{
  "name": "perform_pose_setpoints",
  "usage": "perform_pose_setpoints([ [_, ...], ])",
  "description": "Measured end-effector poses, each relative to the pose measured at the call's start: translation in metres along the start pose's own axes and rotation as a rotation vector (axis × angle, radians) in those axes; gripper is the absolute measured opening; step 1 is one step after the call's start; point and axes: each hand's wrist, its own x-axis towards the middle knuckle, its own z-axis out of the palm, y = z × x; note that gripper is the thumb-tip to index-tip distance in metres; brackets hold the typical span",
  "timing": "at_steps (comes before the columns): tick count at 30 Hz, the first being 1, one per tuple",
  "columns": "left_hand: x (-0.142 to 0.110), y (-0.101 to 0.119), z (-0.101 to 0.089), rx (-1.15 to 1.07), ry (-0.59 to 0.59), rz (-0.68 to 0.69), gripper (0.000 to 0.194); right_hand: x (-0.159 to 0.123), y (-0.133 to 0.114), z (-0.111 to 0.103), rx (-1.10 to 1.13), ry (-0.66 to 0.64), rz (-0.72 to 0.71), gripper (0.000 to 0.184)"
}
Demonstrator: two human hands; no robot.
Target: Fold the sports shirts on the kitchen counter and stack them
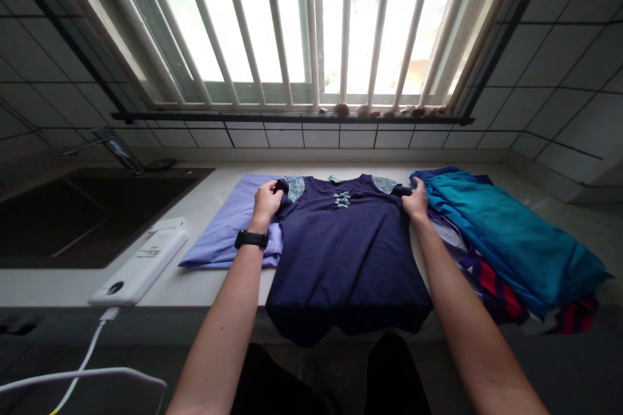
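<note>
A navy short-sleeved shirt lies spread on the counter, its collar toward the window and its hem hanging over the front edge. Patterned pale-blue shoulder patches and a small bow mark its top. My left hand, with a black watch on the wrist, pinches the shirt's left sleeve. At the opposite sleeve my right hand grips the dark cuff. Partly under the shirt's left side lies a folded lavender garment. Close to my right hand is a stack of clothes with a teal garment on top.
A dark sink with a faucet is at the left. A white power bank with a white cable sits near the counter's front edge. Behind the counter is a barred window with small round objects on its sill.
</note>
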Motion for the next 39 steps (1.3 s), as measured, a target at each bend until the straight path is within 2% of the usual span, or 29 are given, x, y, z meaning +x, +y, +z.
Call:
perform_pose_setpoints([
  [2,-0.002,0.008,-0.001,-0.009,-0.009,0.059,0.026,-0.002,-0.006,-0.004,0.059,0.018,-0.132,0.085],
  [3,-0.005,0.013,-0.002,-0.035,-0.072,0.083,0.028,-0.004,-0.01,-0.006,0.078,-0.006,-0.212,0.081],
  [5,-0.012,0.022,-0.003,-0.076,-0.325,0.12,0.033,-0.009,-0.019,-0.009,0.104,-0.131,-0.351,0.069],
  [7,-0.019,0.029,-0.002,-0.044,-0.598,0.153,0.038,-0.014,-0.025,-0.012,0.101,-0.301,-0.42,0.058],
  [8,-0.022,0.032,-0.002,0.002,-0.672,0.17,0.043,-0.015,-0.026,-0.012,0.08,-0.365,-0.427,0.054],
  [9,-0.024,0.033,-0.001,0.054,-0.687,0.193,0.047,-0.016,-0.027,-0.011,0.043,-0.402,-0.423,0.051],
  [10,-0.025,0.033,0.001,0.105,-0.651,0.221,0.049,-0.017,-0.027,-0.01,-0.007,-0.416,-0.417,0.048],
  [13,-0.025,0.03,0.007,0.236,-0.463,0.314,0.036,-0.019,-0.022,-0.003,-0.158,-0.421,-0.455,0.035],
  [15,-0.024,0.025,0.011,0.313,-0.422,0.339,0.041,-0.02,-0.016,0.003,-0.227,-0.466,-0.505,0.028],
  [17,-0.024,0.022,0.013,0.368,-0.467,0.337,0.046,-0.019,-0.011,0.006,-0.281,-0.503,-0.523,0.026],
  [19,-0.024,0.021,0.014,0.386,-0.534,0.344,0.036,-0.018,-0.007,0.007,-0.338,-0.496,-0.495,0.022],
  [22,-0.027,0.022,0.014,0.343,-0.523,0.369,0.028,-0.017,-0.007,0.004,-0.404,-0.448,-0.44,0.018],
  [25,-0.031,0.028,0.013,0.239,-0.497,0.438,0.046,-0.018,-0.011,0.002,-0.339,-0.449,-0.53,0.019],
  [27,-0.034,0.033,0.014,0.181,-0.584,0.499,0.054,-0.021,-0.014,0.004,-0.248,-0.528,-0.641,0.019],
  [29,-0.035,0.036,0.016,0.159,-0.695,0.524,0.039,-0.024,-0.016,0.008,-0.195,-0.646,-0.691,0.021],
  [31,-0.035,0.038,0.017,0.171,-0.716,0.504,0.017,-0.026,-0.016,0.012,-0.2,-0.707,-0.661,0.024],
  [35,-0.035,0.038,0.018,0.221,-0.583,0.447,0.016,-0.025,-0.015,0.015,-0.237,-0.631,-0.572,0.026],
  [37,-0.036,0.039,0.017,0.226,-0.593,0.485,0.02,-0.025,-0.014,0.014,-0.234,-0.587,-0.577,0.029],
  [39,-0.039,0.042,0.018,0.204,-0.649,0.543,0.033,-0.026,-0.014,0.012,-0.233,-0.554,-0.604,0.033],
])
